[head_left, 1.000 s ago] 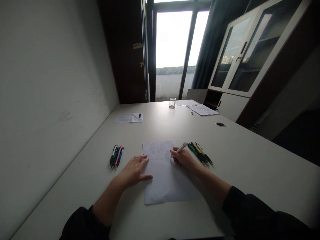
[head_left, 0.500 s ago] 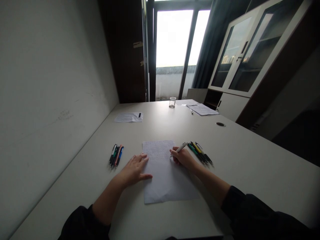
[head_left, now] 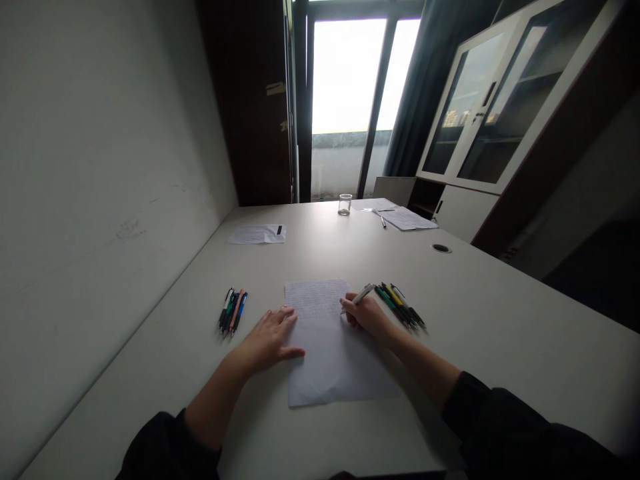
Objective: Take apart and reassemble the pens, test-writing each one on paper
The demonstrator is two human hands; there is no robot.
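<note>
A sheet of paper [head_left: 325,367] lies on the white table [head_left: 200,413], with rows of handwriting across its upper part. My left hand [head_left: 270,340] rests flat at the paper's left edge, thumb and fingers apart, holding nothing. A white pen [head_left: 364,293] is gripped in my right hand [head_left: 365,315], its tip at the right end of the lowest written line. Just right of that hand lie several pens [head_left: 400,307], green, yellow and dark. Another group of pens [head_left: 233,312] lies left of my left hand.
Toward the far edge stand a clear glass [head_left: 345,205] and a stack of papers [head_left: 407,219] with a pen [head_left: 383,222] beside it. Another paper [head_left: 257,234] lies far left. A round cable hole [head_left: 441,249] is at right; a wall [head_left: 100,200] borders the left side.
</note>
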